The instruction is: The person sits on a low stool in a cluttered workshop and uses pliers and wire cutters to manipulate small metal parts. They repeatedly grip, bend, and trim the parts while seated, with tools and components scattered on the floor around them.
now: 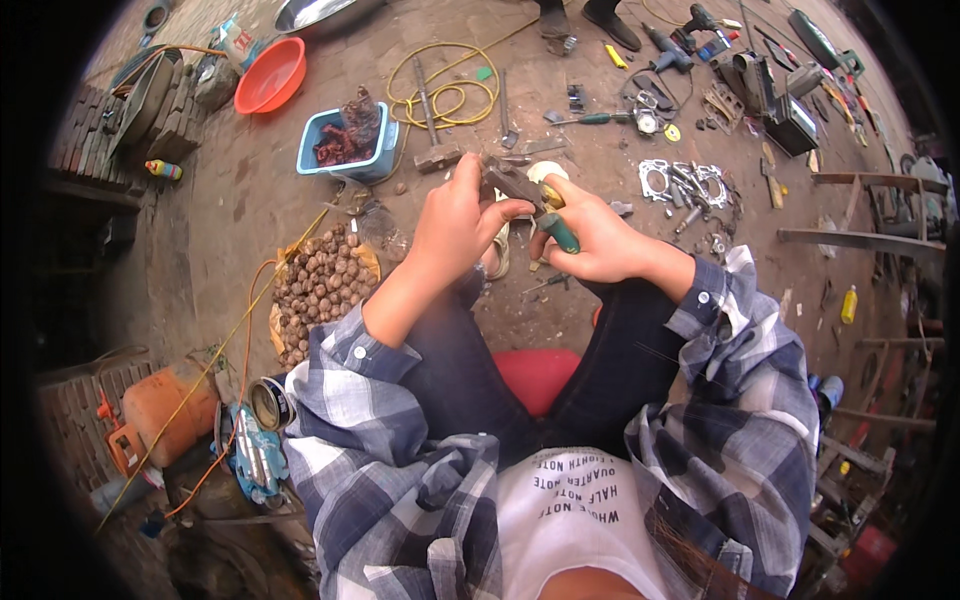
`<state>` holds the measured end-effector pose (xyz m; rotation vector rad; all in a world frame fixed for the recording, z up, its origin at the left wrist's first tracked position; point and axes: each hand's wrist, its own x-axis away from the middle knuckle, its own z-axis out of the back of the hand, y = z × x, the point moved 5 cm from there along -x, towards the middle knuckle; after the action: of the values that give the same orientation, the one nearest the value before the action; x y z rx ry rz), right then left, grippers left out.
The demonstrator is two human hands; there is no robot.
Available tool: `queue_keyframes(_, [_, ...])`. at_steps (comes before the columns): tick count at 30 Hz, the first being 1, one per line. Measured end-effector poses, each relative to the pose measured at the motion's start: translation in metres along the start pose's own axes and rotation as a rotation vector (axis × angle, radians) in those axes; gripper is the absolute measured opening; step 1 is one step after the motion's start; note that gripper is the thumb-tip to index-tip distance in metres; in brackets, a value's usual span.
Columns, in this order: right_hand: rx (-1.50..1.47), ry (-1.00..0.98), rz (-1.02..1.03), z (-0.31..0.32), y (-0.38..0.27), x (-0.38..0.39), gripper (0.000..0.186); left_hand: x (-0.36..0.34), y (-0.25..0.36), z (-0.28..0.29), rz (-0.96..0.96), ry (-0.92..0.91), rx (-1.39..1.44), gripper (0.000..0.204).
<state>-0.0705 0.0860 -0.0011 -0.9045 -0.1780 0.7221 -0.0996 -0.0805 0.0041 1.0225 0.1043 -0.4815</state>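
Here the left hand (452, 222) pinches the dark metal piece (512, 182) between thumb and fingers, the right hand (600, 237) grips the green-handled tool (559, 233) just beside it, and if either hold loosens, the tool could skid and jab the left hand.

A makeshift repair workshop, apparently in a yard: across dusty, brick-paved ground (235, 215) lie power drills (668, 50), metal machine parts (690, 185) and a screwdriver (594, 118), with stacked bricks (82, 140) and an orange gas cylinder (170, 412) at left.
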Motion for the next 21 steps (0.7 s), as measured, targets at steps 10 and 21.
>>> queue_keyframes(10, [0.059,0.027,0.083,0.007,0.014,0.002,0.021,-0.004,-0.001,-0.008,0.147,-0.133,0.344,0.044])
queue_keyframes(21, [-0.454,0.405,-0.326,0.057,0.05,-0.001,0.027,-0.012,-0.019,-0.004,0.322,-0.101,0.847,0.036])
